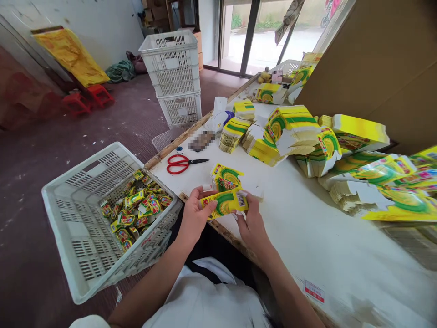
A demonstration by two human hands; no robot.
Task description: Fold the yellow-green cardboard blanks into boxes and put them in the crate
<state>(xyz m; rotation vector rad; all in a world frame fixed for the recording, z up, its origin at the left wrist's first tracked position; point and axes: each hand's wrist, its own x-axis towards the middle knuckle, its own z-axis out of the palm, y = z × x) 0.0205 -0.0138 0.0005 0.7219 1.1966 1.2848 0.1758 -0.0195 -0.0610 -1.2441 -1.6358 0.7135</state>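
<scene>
Seemingly a small packing workshop: stacks of printed cartons (297, 120) lie toward the far edge of the white table (290, 246), a plastic crate (94, 171) of little boxes (136, 207) (a whole heap) sits at the near-left corner, and piled crates (179, 75) stand beyond the left edge.
</scene>
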